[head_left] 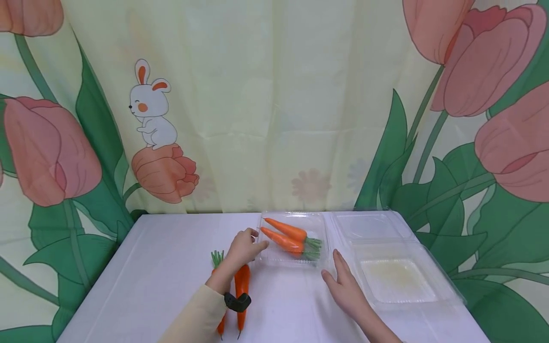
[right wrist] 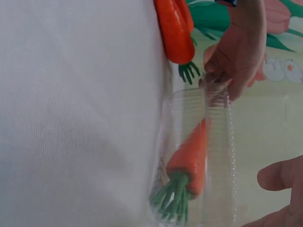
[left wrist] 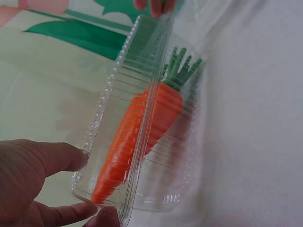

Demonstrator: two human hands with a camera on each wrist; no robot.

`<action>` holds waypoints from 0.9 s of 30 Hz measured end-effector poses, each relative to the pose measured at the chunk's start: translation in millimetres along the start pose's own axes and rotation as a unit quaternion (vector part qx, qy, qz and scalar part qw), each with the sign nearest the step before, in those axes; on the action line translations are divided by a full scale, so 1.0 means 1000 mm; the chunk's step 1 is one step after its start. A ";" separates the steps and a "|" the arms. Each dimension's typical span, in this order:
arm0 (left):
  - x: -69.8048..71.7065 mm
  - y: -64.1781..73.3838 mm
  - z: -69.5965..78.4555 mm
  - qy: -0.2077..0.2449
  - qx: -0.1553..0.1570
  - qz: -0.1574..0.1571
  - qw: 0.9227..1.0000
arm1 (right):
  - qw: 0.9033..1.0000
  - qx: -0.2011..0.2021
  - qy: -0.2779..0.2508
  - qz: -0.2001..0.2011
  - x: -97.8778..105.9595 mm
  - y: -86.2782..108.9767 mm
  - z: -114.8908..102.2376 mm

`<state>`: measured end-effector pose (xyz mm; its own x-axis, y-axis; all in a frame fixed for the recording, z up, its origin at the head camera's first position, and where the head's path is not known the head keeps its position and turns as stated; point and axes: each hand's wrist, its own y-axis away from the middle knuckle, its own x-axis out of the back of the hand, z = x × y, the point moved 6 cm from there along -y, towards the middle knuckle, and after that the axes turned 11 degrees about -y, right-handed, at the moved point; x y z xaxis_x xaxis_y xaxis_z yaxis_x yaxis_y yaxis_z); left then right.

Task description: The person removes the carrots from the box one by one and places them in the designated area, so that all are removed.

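"Along the far edge of the table, what sits between the hands?"

"A clear box holding two carrots, its long axis running from one hand toward the other, parallel to that edge. I can't tell whether the lid is fastened."

"Which hand is nearer?"

"The left hand: thumb and fingers pinch the rim at the left end, where the carrot tips point."

"And the right hand?"

"Loosely spread, thumb apart, gripping nothing. It's just beside the right front corner; contact I can't judge."

"So the box lies where, from each?"

"Directly right of the left hand, and ahead and left of the right. Loose carrots lie under the left forearm; an unfolded container lies along the table's right edge."
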<state>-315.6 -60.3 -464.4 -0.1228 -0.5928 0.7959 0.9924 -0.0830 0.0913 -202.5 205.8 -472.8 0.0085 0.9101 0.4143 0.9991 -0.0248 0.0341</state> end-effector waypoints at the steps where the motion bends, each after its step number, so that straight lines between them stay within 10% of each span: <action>1: -0.001 0.002 0.000 0.001 0.000 -0.003 1.000 | 1.000 -0.005 -0.005 0.002 -0.001 -0.001 0.002; 27: -0.022 0.071 -0.015 0.102 -0.051 -0.013 0.993 | 0.981 -0.070 -0.174 0.045 -0.002 0.007 0.046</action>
<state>-243.2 -65.7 -484.5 -0.1578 -0.7389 0.6551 0.9838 -0.1749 0.0396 -193.1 222.3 -515.3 0.1338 0.9872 0.0863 0.9783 -0.1455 0.1474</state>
